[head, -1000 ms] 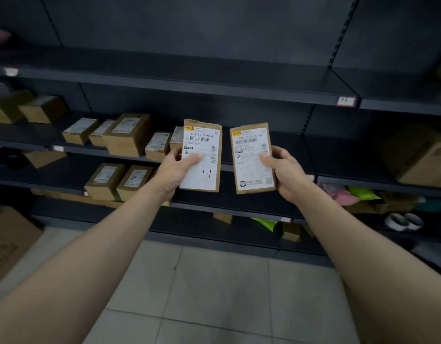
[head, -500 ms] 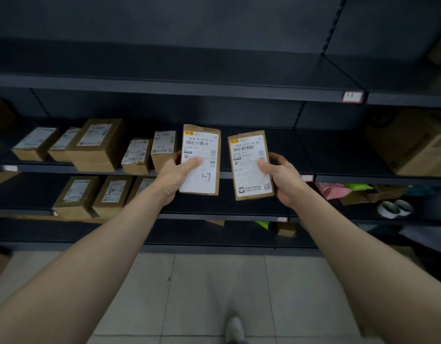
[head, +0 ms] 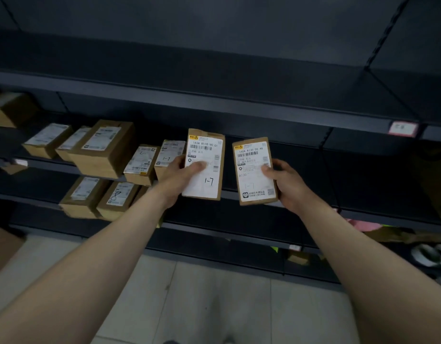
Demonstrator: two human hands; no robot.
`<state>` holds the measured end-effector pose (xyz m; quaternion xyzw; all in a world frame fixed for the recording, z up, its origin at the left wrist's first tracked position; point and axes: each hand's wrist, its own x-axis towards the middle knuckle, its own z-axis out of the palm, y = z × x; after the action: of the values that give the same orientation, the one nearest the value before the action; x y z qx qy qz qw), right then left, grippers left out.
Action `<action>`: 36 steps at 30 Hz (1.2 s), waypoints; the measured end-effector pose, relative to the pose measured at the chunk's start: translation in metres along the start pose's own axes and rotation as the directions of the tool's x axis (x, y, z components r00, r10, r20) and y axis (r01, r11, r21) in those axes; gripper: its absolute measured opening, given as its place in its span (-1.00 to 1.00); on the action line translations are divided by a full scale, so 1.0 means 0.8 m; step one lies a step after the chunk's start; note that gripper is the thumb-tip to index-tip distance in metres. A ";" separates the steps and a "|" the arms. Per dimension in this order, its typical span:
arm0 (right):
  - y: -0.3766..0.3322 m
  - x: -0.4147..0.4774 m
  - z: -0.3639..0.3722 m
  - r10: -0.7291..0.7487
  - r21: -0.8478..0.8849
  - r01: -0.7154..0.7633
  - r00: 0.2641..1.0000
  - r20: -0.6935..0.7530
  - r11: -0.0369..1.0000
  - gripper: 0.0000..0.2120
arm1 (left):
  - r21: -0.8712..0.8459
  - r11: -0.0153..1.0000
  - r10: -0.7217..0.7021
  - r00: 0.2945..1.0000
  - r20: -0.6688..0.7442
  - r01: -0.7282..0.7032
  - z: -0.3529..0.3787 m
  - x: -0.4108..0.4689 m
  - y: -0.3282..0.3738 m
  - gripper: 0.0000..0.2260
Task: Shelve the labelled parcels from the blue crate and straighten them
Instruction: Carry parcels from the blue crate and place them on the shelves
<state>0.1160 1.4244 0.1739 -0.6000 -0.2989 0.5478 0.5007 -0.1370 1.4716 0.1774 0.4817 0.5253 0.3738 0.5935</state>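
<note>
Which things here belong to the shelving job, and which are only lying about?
Job: parcel 163A, in the left hand; parcel 140A, in the right hand; labelled parcels already shelved; shelf.
Lying about: pink packet; white rolls; carton on the floor.

Left hand (head: 176,176) and right hand (head: 287,181) each hold a labelled parcel before dark shelves (head: 214,100).

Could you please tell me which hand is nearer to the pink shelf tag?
Right. The right hand, holding the A130 parcel, is below-left of the tag; the left hand, holding the B518 parcel, is farther left.
</note>
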 end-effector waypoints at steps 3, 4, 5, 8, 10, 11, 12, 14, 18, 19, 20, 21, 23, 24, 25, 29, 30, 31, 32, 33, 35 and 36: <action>-0.001 0.019 0.002 0.014 -0.002 -0.014 1.000 -0.028 1.000 -0.62 | 0.001 1.000 0.003 1.000 0.021 -0.003 0.000 0.020 -0.003 -0.60; 0.000 0.026 0.003 0.025 0.000 -0.025 0.999 -0.046 1.000 -0.61 | 0.023 1.000 -0.007 1.000 0.018 0.007 0.000 0.028 -0.005 -0.67; 0.002 0.033 0.006 0.039 0.005 -0.039 0.997 -0.067 0.999 -0.59 | 0.052 0.998 -0.027 0.999 0.019 0.026 0.000 0.036 -0.008 -0.74; 0.011 0.054 0.015 0.088 0.027 -0.085 0.990 -0.113 0.996 -0.52 | 0.133 0.984 -0.125 0.991 0.046 0.118 -0.001 0.061 -0.022 -0.66; 0.019 0.067 0.022 0.123 0.037 -0.119 0.983 -0.136 0.992 -0.52 | 0.158 0.974 -0.174 0.983 0.054 0.163 -0.003 0.079 -0.032 -0.53; 0.022 0.073 0.026 0.135 0.041 -0.130 0.980 -0.149 0.991 -0.53 | 0.166 0.969 -0.193 0.979 0.059 0.181 -0.003 0.089 -0.035 -0.49; 0.024 0.078 0.029 0.143 0.046 -0.138 0.976 -0.162 0.989 -0.53 | 0.179 0.963 -0.214 0.974 0.068 0.199 -0.003 0.099 -0.038 -0.47; 0.027 0.091 0.035 0.154 0.060 -0.145 0.971 -0.185 0.988 -0.54 | 0.209 0.948 -0.264 0.959 0.100 0.239 -0.002 0.118 -0.042 -0.47; 0.035 0.118 0.046 0.187 0.086 -0.173 0.959 -0.214 0.981 -0.57 | 0.219 0.928 -0.332 0.935 0.126 0.300 0.001 0.154 -0.049 -0.54; 0.038 0.124 0.050 0.194 0.088 -0.179 0.957 -0.217 0.980 -0.61 | 0.240 0.922 -0.339 0.934 0.117 0.305 0.000 0.162 -0.052 -0.55; 0.042 0.130 0.054 0.199 0.091 -0.183 0.954 -0.222 0.979 -0.66 | 0.270 0.913 -0.343 0.933 0.105 0.305 0.000 0.170 -0.055 -0.56; 0.046 0.135 0.058 0.204 0.095 -0.186 0.951 -0.232 0.978 -0.69 | 0.298 0.904 -0.347 0.933 0.092 0.306 -0.001 0.178 -0.059 -0.56; 0.054 0.144 0.064 0.216 0.096 -0.198 0.939 -0.266 0.976 -0.69 | 0.333 0.891 -0.351 0.934 0.071 0.310 0.000 0.193 -0.065 -0.54; 0.059 0.148 0.066 0.228 0.096 -0.209 0.931 -0.284 0.973 -0.69 | 0.349 0.884 -0.353 0.933 0.063 0.311 0.000 0.199 -0.068 -0.52; 0.064 0.151 0.068 0.241 0.098 -0.221 0.923 -0.299 0.970 -0.73 | 0.373 0.874 -0.356 0.933 0.054 0.312 0.001 0.204 -0.070 -0.49; 0.076 0.166 0.072 0.276 0.082 -0.263 0.907 -0.317 0.961 -0.97 | 0.436 0.847 -0.352 0.935 0.034 0.303 0.006 0.222 -0.076 -0.44; 0.077 0.171 0.074 0.278 0.074 -0.268 0.905 -0.322 0.960 -0.97 | 0.440 0.846 -0.349 0.937 0.032 0.300 0.007 0.226 -0.076 -0.43; 0.078 0.177 0.076 0.276 0.064 -0.270 0.903 -0.331 0.961 -0.96 | 0.454 0.842 -0.341 0.940 0.027 0.292 0.008 0.231 -0.076 -0.42; 0.079 0.182 0.079 0.270 0.050 -0.269 0.899 -0.345 0.962 -0.94 | 0.477 0.833 -0.328 0.945 0.020 0.279 0.009 0.235 -0.076 -0.42; 0.079 0.188 0.082 0.260 0.027 -0.269 0.894 -0.366 0.963 -0.88 | 0.504 0.824 -0.308 0.951 0.014 0.259 0.010 0.239 -0.075 -0.42; 0.081 0.197 0.090 0.242 -0.037 -0.282 0.877 -0.415 0.959 -0.72 | 0.567 0.799 -0.252 0.968 0.014 0.200 0.011 0.243 -0.074 -0.47; 0.081 0.200 0.092 0.232 -0.073 -0.290 0.871 -0.432 0.954 -0.69 | 0.602 0.781 -0.223 0.975 0.016 0.169 0.011 0.244 -0.072 -0.49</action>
<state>0.0684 1.5687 0.0639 -0.7707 -0.1370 0.4476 0.4324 -0.0990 1.6408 0.0701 0.6022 0.6372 0.1047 0.4695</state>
